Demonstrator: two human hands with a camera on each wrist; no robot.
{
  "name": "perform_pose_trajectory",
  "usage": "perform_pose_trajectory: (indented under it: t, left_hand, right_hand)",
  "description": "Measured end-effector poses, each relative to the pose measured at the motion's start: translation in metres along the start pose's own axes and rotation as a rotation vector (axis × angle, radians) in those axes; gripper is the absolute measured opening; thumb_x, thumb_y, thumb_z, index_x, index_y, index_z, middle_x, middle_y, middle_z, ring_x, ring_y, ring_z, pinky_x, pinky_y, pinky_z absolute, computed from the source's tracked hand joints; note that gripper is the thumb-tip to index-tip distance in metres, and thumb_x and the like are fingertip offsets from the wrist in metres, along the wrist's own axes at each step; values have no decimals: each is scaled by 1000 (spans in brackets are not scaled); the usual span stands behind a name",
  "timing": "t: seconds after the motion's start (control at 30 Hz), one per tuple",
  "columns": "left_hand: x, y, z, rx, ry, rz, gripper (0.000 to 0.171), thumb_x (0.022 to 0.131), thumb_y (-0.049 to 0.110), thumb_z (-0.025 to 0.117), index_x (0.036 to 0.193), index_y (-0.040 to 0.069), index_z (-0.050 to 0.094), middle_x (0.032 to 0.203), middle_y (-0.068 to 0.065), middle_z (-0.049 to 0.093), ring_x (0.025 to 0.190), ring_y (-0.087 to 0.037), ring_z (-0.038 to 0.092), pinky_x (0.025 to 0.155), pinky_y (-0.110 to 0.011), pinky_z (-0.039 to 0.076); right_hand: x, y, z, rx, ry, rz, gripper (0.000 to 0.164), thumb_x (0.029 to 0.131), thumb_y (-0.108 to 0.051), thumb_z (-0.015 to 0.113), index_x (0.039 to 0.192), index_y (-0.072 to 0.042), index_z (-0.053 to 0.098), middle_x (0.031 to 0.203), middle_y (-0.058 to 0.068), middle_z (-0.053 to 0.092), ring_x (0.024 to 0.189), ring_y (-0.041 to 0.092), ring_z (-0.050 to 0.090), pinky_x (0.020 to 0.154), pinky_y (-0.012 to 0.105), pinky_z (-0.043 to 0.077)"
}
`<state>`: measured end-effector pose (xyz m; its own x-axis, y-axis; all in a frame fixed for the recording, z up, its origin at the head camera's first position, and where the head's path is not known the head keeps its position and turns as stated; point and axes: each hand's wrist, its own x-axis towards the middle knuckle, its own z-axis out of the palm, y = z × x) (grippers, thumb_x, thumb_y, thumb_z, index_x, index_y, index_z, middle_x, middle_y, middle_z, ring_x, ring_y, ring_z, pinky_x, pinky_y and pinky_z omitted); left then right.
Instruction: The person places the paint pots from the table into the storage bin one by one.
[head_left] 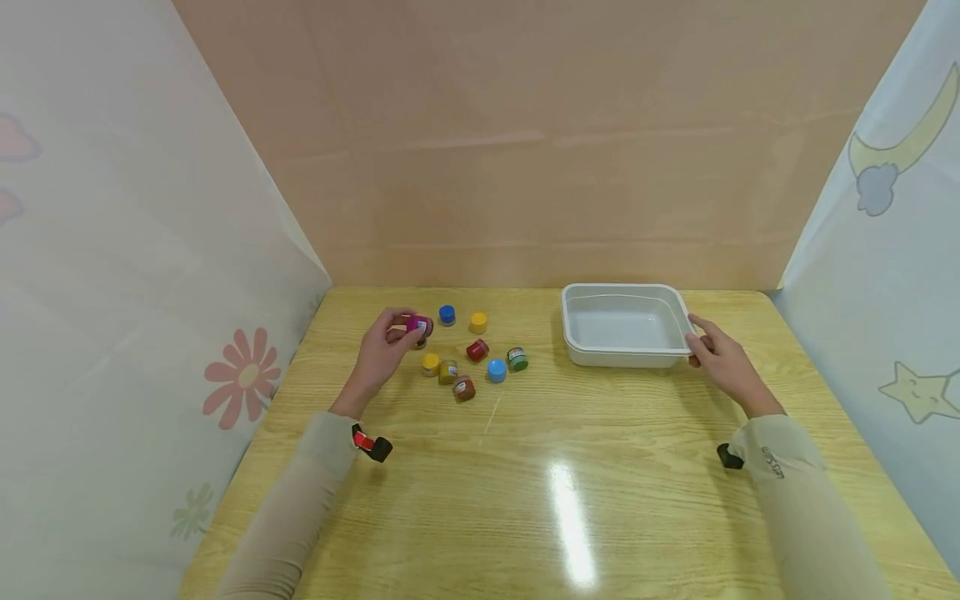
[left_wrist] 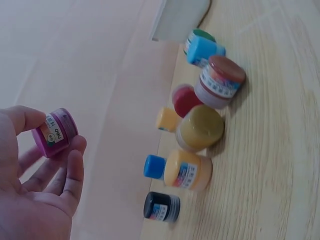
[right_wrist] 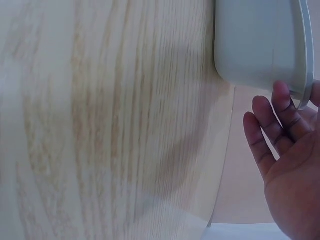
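A small magenta paint jar [head_left: 420,326] is pinched between the thumb and fingers of my left hand [head_left: 381,350]. In the left wrist view this jar [left_wrist: 55,132] is tilted in the hand, its label showing, raised off the table. A black-lidded jar [left_wrist: 161,207] stands on the table close by, mostly hidden in the head view. On the right, my right hand [head_left: 720,354] grips the right rim of a white plastic tub [head_left: 628,358]. Seen from the right wrist, the thumb and fingertips hold the rim of the tub [right_wrist: 260,45].
Paint jars lie and stand centre-left: blue [head_left: 447,315], yellow [head_left: 478,322], red [head_left: 477,350], green [head_left: 517,359], light blue [head_left: 497,371], brown [head_left: 464,388], olive [head_left: 447,372] and yellow-orange [head_left: 430,364]. A brown panel [head_left: 525,167] rises behind the wooden table [head_left: 450,500].
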<state>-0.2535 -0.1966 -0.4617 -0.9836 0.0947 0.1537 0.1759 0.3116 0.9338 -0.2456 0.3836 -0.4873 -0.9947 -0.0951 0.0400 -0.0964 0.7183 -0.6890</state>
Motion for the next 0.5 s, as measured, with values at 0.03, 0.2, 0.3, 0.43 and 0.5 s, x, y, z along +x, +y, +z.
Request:
perform_pose_trajectory:
  t: [0.03,0.2,0.3,0.43,0.5]
  left_hand:
    - [1,0,1,-16,-7,4,43,101,29,69,138,10,58,129,-18,63,115,-45,65,88,-30,58]
    - [2,2,4,-103,-44,17,38,102,22,68,136,6,61,133,-19,61,114,-42,65,87,-22,58]
    - [1,4,6,-142,-51,1,37,101,19,69,134,4,59,129,-17,59,110,-34,67,91,-27,60]
    - [-1,9,12,-165,-64,-8,39,99,15,71,134,4,56,127,-14,56,106,-22,68,93,-29,59]
    - [0,12,16,-160,-74,8,40,99,13,71,135,4,57,129,-14,56,105,-19,67,91,-24,58]
  right_hand:
    - [0,0,0,5,-2,1,62,113,-34,37,162,2,24,104,29,66,79,3,60,68,15,46]
    - [1,-2,3,26,-12,-8,62,113,-33,39,162,3,23,103,28,66,80,3,62,69,15,48]
    - [1,-4,4,25,-20,-14,63,113,-33,39,162,3,23,98,24,67,81,5,62,69,16,48]
    - [0,-6,5,10,-20,-17,62,113,-33,40,162,3,24,94,20,67,80,9,63,68,18,48]
    - [0,-7,5,4,-20,-18,62,113,-32,39,161,3,24,96,22,67,81,10,63,68,18,48]
